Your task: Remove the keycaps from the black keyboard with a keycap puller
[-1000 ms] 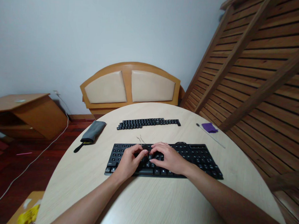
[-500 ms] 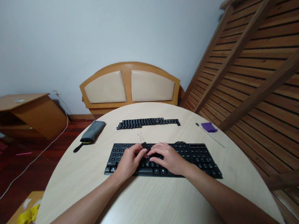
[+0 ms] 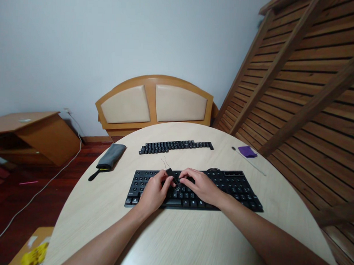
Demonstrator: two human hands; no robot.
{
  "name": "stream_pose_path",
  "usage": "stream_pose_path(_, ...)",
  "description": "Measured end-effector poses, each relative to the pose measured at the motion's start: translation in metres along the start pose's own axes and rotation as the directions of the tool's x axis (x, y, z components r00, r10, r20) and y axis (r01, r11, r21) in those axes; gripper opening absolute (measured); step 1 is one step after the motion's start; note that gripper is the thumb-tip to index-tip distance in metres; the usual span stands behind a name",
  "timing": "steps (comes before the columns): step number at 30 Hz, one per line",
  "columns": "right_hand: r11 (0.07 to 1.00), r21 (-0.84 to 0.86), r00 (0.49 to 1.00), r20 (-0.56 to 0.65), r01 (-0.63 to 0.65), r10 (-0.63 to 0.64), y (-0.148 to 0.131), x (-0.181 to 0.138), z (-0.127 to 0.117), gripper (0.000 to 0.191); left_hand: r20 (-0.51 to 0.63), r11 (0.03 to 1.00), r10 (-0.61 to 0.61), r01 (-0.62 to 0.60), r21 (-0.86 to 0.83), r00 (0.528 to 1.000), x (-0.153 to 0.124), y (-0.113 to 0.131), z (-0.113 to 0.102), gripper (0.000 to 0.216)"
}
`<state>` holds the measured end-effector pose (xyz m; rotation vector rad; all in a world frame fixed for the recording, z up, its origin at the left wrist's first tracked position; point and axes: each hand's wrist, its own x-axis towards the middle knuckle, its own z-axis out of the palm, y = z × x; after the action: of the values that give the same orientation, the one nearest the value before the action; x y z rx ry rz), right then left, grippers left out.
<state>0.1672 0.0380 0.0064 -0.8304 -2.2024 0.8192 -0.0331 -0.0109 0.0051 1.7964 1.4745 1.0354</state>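
Note:
A black keyboard (image 3: 236, 188) lies across the round pale table (image 3: 172, 241). Both of my hands rest on its middle keys. My left hand (image 3: 153, 192) is closed, pinching a small black clip with two thin wire loops (image 3: 167, 168) that stick up towards the far side. My right hand (image 3: 202, 186) is curled, its fingertips meeting the left's beside the clip; what they pinch is hidden. A long row of loose black keycaps (image 3: 176, 145) lies beyond the keyboard.
A grey pouch with a black strap (image 3: 110, 156) lies at the table's left edge. A purple cloth (image 3: 247, 151) and a thin stick (image 3: 250, 162) lie at the right. A padded headboard (image 3: 155, 102), slatted wooden frame (image 3: 299, 75) and low cabinet (image 3: 33, 132) stand around.
My fingertips have shifted slightly on the keys and drawn closer round the clip. The wire loops have tilted a little. The view has dipped slightly.

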Motion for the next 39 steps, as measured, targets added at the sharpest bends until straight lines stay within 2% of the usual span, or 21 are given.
stream_pose_path(5,0.995,0.093,0.997,-0.051,-0.046,0.051,0.003,0.002,0.001,0.013,0.000,1.000,0.005,-0.005,0.020,1.000,0.001,-0.003,0.001,0.023)
stream_pose_path(8,0.992,0.092,0.992,-0.087,-0.083,0.091,0.008,0.006,-0.001,0.024,0.012,1.000,0.010,-0.011,0.023,1.000,0.001,-0.003,0.000,0.023)
stream_pose_path(12,0.991,-0.054,0.986,-0.114,-0.127,0.120,0.013,0.028,-0.013,0.022,0.015,1.000,0.004,-0.004,0.030,1.000,0.001,-0.002,0.000,0.024)
stream_pose_path(17,0.934,-0.333,0.985,-0.151,-0.129,0.083,0.014,0.083,-0.029,0.020,0.018,0.999,0.001,-0.002,0.054,1.000,0.000,-0.002,0.000,0.025)
stream_pose_path(20,0.897,-0.419,0.981,-0.180,-0.142,0.071,0.016,0.113,-0.026,0.020,0.014,0.997,-0.005,0.004,0.079,1.000,-0.001,-0.003,0.000,0.026)
stream_pose_path(23,0.871,-0.474,0.980,-0.194,-0.127,0.037,0.025,0.129,-0.013,0.018,0.017,0.995,-0.006,0.004,0.102,1.000,-0.001,-0.003,0.000,0.026)
stream_pose_path(30,0.856,-0.491,0.979,-0.186,-0.162,0.079,0.051,0.123,0.009,0.019,0.019,0.989,-0.024,0.021,0.147,1.000,-0.001,0.001,-0.001,0.026)
stream_pose_path(39,0.838,-0.512,0.981,-0.131,-0.189,0.141,0.056,0.123,0.016,0.017,0.003,0.990,-0.010,0.010,0.138,1.000,-0.001,-0.003,0.001,0.028)
